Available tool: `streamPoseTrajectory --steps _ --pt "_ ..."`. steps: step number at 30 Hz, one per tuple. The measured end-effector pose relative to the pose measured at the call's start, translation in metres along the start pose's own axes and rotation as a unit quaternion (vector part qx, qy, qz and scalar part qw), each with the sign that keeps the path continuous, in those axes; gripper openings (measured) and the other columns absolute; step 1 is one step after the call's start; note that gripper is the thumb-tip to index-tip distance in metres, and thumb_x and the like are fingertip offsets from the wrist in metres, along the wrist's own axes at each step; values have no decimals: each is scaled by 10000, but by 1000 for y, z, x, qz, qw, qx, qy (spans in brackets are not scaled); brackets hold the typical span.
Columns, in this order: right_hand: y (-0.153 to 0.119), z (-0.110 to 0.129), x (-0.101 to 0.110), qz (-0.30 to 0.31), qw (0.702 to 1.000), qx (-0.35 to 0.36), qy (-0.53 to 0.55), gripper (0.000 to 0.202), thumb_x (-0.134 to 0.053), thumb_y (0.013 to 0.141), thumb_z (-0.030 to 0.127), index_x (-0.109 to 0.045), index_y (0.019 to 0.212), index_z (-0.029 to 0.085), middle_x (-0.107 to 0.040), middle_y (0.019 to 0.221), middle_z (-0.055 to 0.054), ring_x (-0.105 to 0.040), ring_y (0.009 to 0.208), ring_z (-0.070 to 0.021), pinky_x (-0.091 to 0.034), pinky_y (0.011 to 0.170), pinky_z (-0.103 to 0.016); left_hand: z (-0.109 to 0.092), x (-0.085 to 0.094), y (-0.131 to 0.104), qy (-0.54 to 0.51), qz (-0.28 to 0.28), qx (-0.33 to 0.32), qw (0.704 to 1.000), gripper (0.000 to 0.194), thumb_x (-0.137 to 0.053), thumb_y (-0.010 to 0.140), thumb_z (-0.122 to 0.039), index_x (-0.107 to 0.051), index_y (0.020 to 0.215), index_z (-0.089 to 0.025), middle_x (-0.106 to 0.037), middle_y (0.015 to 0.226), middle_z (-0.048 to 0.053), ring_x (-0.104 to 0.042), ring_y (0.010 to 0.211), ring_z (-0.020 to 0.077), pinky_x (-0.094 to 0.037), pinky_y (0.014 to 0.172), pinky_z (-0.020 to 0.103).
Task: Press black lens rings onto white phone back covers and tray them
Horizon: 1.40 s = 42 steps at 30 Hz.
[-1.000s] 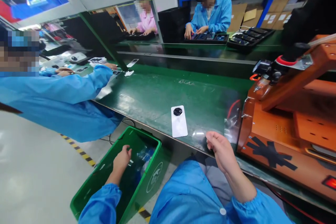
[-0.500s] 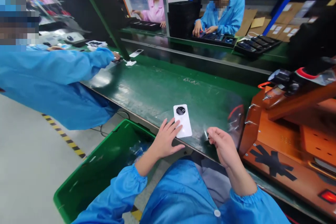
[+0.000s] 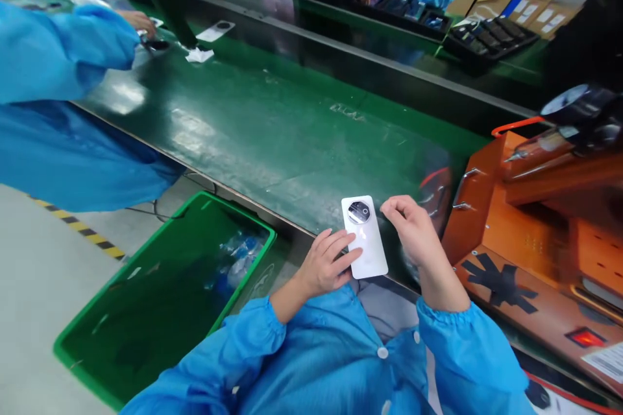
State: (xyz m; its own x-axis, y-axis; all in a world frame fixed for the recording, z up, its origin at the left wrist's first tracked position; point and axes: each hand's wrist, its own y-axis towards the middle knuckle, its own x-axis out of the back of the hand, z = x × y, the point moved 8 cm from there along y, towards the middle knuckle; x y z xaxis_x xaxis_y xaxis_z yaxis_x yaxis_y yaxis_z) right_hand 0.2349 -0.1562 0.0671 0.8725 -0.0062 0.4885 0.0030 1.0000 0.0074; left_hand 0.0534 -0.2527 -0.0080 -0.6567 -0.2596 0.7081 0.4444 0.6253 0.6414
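Observation:
A white phone with a round dark camera ring lies back side up at the near edge of the green bench, its lower end reaching past the edge. My left hand grips its left side, fingers over the back; the thumb is partly hidden. Beside the camera end, to its right, my right hand is closed, thumb and forefinger pinched together. Whether anything small sits in that pinch I cannot make out.
A green bin with clear plastic scraps stands below the bench. At right is an orange machine with a gauge. A co-worker's sleeve is at left, near another white panel. Phone trays lie across the bench.
The phone has come toward me and over the bench edge with my left hand. My right hand has moved up beside its camera; the shiny bit seen there earlier no longer shows. The view has tilted down.

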Motion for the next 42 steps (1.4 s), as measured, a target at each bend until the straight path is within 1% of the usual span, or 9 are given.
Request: streamPoseTrajectory --steps 2,4,7,10,15,20,29,38,42 --pt "4 0 -5 20 1000 -3 -22 314 -598 890 492 -658 748 218 -651 957 -69 -596 932 -244 -456 875 -389 4 -11 -8 20 -8 9 1000 445 -696 881 -415 -654 1312 -315 -685 1393 60 -600 1330 249 -310 1231 436" --pt "7 1 -12 47 998 -3 -38 313 -581 903 483 -673 763 218 -651 957 -71 -598 921 -241 -459 854 -382 6 -21 -15 26 -16 16 999 424 -687 872 -470 -669 1275 -340 -701 1366 41 -620 1293 246 -296 1219 419" --pt "12 1 -24 75 995 5 -58 274 -565 907 421 -674 758 218 -644 940 -67 -602 912 -232 -456 847 -371 9 -30 -21 12 -27 21 999 409 -684 869 -486 -672 1252 -342 -712 1340 37 -619 1280 247 -284 1202 413" --pt "16 -3 -30 81 993 6 -81 242 -566 907 377 -664 749 222 -632 931 -59 -599 887 -221 -451 846 -372 11 -35 -24 7 -27 24 999 401 -692 860 -497 -667 1237 -360 -722 1312 16 -624 1260 232 -282 1191 392" --pt "19 -5 -32 72 990 9 -121 223 -555 933 340 -636 759 227 -631 961 -66 -613 924 -235 -455 875 -395 12 -36 -25 23 -30 27 999 388 -686 848 -538 -679 1194 -362 -732 1282 16 -634 1234 239 -297 1170 401" --pt "21 -4 -33 81 985 7 -150 218 -550 941 329 -611 757 230 -636 979 -73 -614 959 -245 -455 890 -404 11 -36 -26 27 -33 23 999 408 -673 857 -549 -666 1212 -349 -723 1300 32 -617 1255 251 -284 1167 420" --pt "24 -8 -33 74 981 2 -181 178 -539 939 289 -637 807 223 -627 1020 -72 -620 914 -227 -466 823 -375 10 -37 -27 56 -24 30 998 424 -663 826 -599 -683 1162 -341 -728 1287 40 -626 1239 260 -298 1158 432" --pt "23 -9 -33 54 979 -7 -195 147 -578 934 277 -651 817 226 -629 1019 -59 -616 851 -207 -462 798 -356 8 -32 -23 55 -46 20 997 428 -664 834 -588 -673 1184 -341 -733 1273 37 -629 1236 252 -293 1161 422" --pt "22 -7 -32 44 980 -2 -194 139 -583 933 283 -656 827 230 -625 1020 -52 -618 861 -206 -467 813 -356 7 -31 -22 54 -53 17 997 435 -664 838 -595 -669 1189 -337 -733 1277 49 -629 1236 262 -301 1154 439"
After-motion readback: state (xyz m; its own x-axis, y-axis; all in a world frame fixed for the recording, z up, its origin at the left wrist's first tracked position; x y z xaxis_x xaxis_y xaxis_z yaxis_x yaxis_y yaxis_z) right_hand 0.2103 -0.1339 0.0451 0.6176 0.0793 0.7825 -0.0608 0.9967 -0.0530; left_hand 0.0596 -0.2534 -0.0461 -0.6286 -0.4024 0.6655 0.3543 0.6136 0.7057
